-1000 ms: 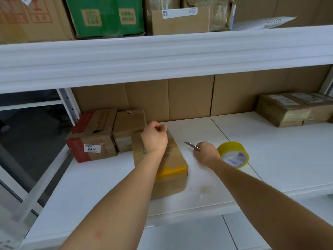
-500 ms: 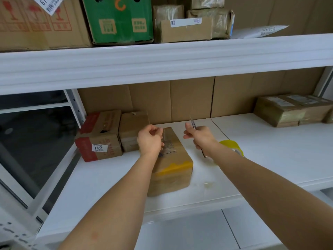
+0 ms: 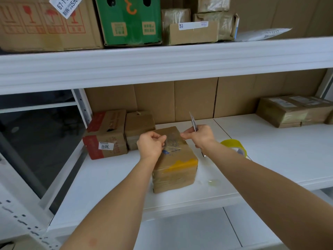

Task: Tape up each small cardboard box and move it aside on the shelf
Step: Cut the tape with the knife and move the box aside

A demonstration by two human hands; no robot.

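On the shelf's [image 3: 111, 179] middle sits our small cardboard box [image 3: 175, 159]. Our left hand [image 3: 150, 144] pinches the clear tape strip [image 3: 171, 140] taut above it; our right hand [image 3: 200, 136] grips scissors [image 3: 193, 123]. We should cut close, then smooth flat.

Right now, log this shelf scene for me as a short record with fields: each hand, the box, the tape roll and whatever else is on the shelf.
left hand: pinches a clear tape strip over the box top
right hand: grips a metal blade, tip up
box: on the white shelf, yellow patch at its front edge
tape roll: yellow, right of the box, partly behind the right forearm
other boxes: two at back left
parcels: back right
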